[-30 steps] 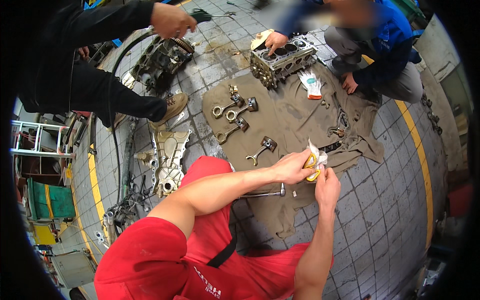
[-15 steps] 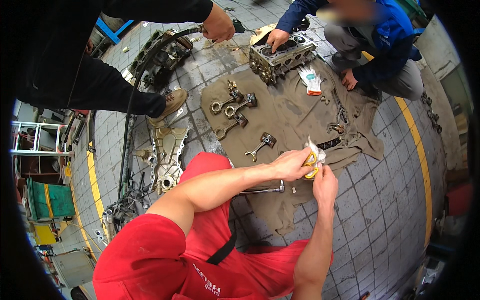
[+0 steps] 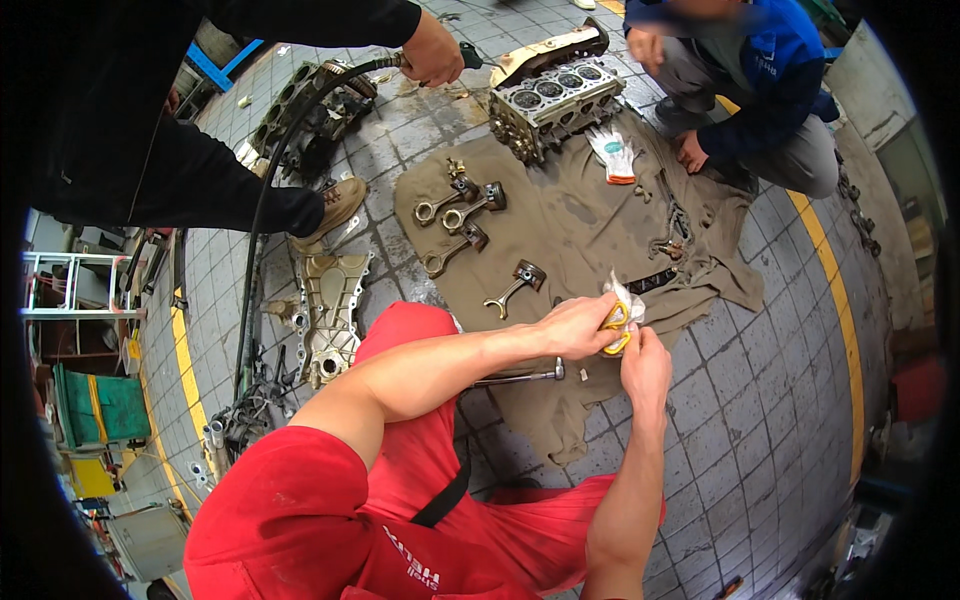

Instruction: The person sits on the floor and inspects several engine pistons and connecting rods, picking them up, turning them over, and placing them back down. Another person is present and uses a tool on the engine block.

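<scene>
Both my hands are together over the near right edge of a brown cloth [image 3: 560, 230]. Pinched between them is a pair of white work gloves [image 3: 634, 306] with yellow cuffs. My left hand [image 3: 578, 328] closes on one side of the cuffs. On the other side, the fingers of my right hand [image 3: 645, 362] grip the cuff edge. A ratchet wrench [image 3: 525, 376] lies just below my left forearm. Beyond that forearm, a piston with its connecting rod [image 3: 518, 287] rests on the cloth, and several more pistons [image 3: 468, 208] lie farther left.
At the far side stands a cylinder head [image 3: 555, 105], with another pair of white gloves [image 3: 612, 155] nearby. A chain [image 3: 672, 215] lies on the cloth's right. A co-worker [image 3: 760, 90] crouches far right; another person's hand [image 3: 433, 52] holds a hose gun. An engine cover [image 3: 332, 310] sits left.
The crouching co-worker has lifted a hand off the cylinder head and drawn it back. My hands stay on the gloves, with little movement.
</scene>
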Tool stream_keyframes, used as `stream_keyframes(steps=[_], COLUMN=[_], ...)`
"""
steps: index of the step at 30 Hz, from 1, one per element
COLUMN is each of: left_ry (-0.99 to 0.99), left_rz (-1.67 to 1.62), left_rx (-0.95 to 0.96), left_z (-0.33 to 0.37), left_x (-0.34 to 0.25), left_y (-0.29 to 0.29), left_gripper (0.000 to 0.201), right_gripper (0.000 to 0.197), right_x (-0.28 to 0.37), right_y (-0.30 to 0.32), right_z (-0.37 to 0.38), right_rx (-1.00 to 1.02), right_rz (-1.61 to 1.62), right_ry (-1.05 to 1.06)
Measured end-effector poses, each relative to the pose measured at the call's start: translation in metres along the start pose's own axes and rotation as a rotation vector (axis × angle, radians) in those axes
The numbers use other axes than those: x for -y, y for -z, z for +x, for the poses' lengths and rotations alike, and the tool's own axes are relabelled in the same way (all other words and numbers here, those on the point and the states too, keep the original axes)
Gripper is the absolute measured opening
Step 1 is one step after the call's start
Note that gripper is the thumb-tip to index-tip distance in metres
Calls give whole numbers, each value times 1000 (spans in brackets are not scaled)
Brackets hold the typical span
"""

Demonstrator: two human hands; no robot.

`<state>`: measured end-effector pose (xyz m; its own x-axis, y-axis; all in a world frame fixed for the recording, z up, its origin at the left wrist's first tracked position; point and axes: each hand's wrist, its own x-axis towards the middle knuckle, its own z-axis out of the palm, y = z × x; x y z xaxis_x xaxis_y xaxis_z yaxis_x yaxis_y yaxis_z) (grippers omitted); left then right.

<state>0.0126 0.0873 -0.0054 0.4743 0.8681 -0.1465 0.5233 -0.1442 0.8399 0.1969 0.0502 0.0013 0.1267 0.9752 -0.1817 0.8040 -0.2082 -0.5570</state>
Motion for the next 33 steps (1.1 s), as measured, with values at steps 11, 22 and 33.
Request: stream_keyframes(steps=[11, 22, 33], left_ry=[-35, 3, -3], left_rz=[19, 34, 45], left_rx=[-21, 17, 29], left_z=[1, 1, 3], left_x=[4, 0, 6], left_y=[-5, -3, -6], left_gripper=[39, 39, 42], right_gripper=[42, 42, 42], right_x=[-4, -9, -8], right_y=[-2, -4, -2], right_z=[0, 1, 0], right_rx=[-1, -10, 7], right_rz=[-52, -59, -53], right_ry=[28, 46, 28])
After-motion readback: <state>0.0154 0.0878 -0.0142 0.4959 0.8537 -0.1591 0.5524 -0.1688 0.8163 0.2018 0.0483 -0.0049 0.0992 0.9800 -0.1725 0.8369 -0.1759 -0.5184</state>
